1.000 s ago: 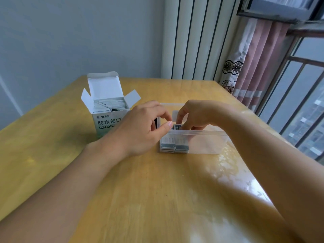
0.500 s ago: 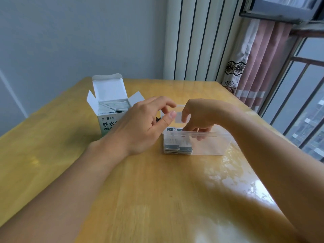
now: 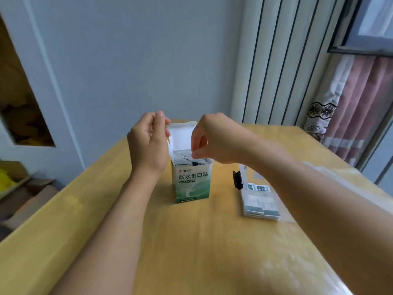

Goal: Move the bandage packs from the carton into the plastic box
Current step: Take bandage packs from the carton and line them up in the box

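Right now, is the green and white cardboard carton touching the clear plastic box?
Apart. The head view shows bare yellow tabletop between the green and white cardboard carton and the clear plastic box to its right.

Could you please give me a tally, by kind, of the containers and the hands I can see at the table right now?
Cartons: 1, the open green and white carton.
Plastic boxes: 1, the clear plastic box holding bandage packs.
Hands: 2, the left hand and the right hand, both at the carton's open top.
Total: 4.
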A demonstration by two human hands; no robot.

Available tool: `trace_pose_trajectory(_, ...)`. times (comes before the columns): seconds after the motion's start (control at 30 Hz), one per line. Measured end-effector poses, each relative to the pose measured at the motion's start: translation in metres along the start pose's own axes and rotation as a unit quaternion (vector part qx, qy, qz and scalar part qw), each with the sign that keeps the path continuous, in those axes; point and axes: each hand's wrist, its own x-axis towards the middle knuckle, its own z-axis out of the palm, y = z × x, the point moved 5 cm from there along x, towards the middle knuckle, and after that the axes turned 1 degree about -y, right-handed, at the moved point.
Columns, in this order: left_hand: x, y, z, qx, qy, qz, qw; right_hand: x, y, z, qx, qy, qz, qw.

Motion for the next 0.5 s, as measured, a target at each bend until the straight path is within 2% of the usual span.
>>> trace_pose_trajectory(0.07, -0.002, -0.004, 0.004, 0.023, -0.02, 0.003, 1.0, 0.01, -0.004, 0.01, -0.038, -0.072, 0.005, 0.997)
trace_pose_trajectory(0.13, -0.003, -0.006, 0.008, 0.039, -0.039, 0.001, 0.998, 0.014, -0.006, 0.014, -0.053, -0.106, 0.014, 0.993)
trace_pose_trajectory(0.37, -0.008, -0.003, 0.01, 0.047, -0.039, 0.009, 0.998, 0.013, -0.008, 0.014, -0.063, -0.053, 0.021, 0.996)
trace_pose_trajectory(0.5, -0.009, 0.0, 0.013, 0.059, -0.046, 0.022, 0.997, 0.01, -0.005, 0.016, -0.062, -0.048, 0.022, 0.997)
